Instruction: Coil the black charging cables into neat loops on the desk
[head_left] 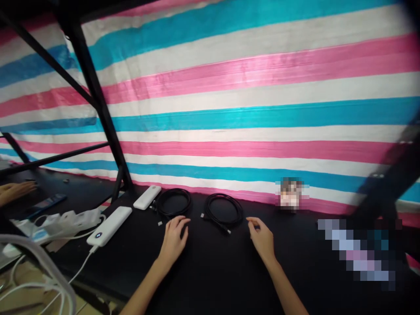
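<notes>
Two coiled black cables lie side by side on the black table. My left hand (pixel 175 236) rests just in front of the left cable (pixel 173 202), its fingers apart and nothing in them. To the right of the other cable (pixel 224 209), my right hand (pixel 261 236) is on the table with its fingers curved and a gap showing between thumb and index finger; it holds nothing visible. Silver plugs show at the ends of the coils, one plug (pixel 160 223) close to my left hand.
Two white power banks, a larger one (pixel 110 225) with a cable plugged in and a smaller one (pixel 147 197), lie left. Beyond them are a white power strip (pixel 59 223), a phone (pixel 46 204) and another person's hand (pixel 18 192). A black frame and striped sheet (pixel 249 109) stand behind.
</notes>
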{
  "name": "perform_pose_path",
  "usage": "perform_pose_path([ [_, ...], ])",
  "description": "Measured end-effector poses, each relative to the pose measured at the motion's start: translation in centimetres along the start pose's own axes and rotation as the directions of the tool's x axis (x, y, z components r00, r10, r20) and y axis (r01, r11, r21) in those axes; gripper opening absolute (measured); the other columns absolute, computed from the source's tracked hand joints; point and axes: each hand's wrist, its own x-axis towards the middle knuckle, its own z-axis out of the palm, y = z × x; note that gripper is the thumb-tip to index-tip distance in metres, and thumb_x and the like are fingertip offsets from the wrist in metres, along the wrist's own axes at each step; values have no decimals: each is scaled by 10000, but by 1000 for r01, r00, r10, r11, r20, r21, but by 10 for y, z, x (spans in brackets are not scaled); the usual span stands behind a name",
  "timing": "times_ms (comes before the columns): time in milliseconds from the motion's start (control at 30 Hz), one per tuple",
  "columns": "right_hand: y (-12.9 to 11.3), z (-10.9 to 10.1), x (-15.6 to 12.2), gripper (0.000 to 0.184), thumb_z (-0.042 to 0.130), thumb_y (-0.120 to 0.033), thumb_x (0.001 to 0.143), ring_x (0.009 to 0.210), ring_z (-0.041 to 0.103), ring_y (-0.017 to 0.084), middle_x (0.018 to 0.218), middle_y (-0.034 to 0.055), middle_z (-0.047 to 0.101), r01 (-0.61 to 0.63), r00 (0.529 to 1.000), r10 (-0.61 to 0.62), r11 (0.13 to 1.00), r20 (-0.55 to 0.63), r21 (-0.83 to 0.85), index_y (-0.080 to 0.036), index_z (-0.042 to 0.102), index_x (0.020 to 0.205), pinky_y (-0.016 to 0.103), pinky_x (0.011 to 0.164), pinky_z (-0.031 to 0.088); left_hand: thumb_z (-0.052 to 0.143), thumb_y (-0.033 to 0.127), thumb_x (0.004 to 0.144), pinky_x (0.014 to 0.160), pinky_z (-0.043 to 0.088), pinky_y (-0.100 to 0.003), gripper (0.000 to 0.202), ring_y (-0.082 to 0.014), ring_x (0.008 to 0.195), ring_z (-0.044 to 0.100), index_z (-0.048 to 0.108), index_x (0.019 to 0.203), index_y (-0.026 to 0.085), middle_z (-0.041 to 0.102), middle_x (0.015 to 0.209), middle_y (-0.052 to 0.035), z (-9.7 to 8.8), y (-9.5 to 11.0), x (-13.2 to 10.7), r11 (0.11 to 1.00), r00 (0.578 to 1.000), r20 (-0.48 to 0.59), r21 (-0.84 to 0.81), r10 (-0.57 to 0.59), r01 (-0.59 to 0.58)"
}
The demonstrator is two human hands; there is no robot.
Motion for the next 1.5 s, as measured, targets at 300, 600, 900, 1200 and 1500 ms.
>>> perform_pose_path([
  [300,3,-8,5,405,492,-441,618,684,644,265,691,69,691,-63,996,58,996,-71,-66,-181,709,841,343,662,463,446,233,884,1097,395,-495,390,-253,1358,377,516,1267,237,508,1386,-75,-19,11,-83,999,989,146,-29,-18,23],
  [600,-1,-44,-112,461,593,-513,621,438,513,184,485,0,568,-145,978,129,985,165,95,-190,712,928,293,451,378,435,347,895,1135,299,-573,444,-315,1359,368,511,1286,151,485,1404,-158,-16,-4,-83,998,982,189,54,-20,10],
  [900,-19,-80,-179,212,541,-404,775,602,599,157,665,-19,662,34,998,-14,945,66,-326,-281,709,818,251,578,392,416,333,887,1106,281,-593,393,-308,1314,434,558,1224,188,533,1364,-137,-13,-17,-82,998,991,130,57,31,-39],
  [1200,-15,-76,-152,186,576,-389,780,540,614,141,614,-32,637,19,954,17,993,299,-116,-241,679,825,216,494,381,395,362,835,1082,349,-538,399,-309,1263,496,612,1144,232,585,1308,-118,-3,-14,-89,994,999,38,108,7,-11],
  [1500,14,-92,-136,516,634,-652,696,308,419,62,514,-89,433,-310,902,94,822,422,478,-183,590,905,155,274,267,365,346,898,950,450,-389,311,-204,1074,606,593,1110,321,681,1111,11,-21,-11,-69,995,996,89,102,-19,10],
])
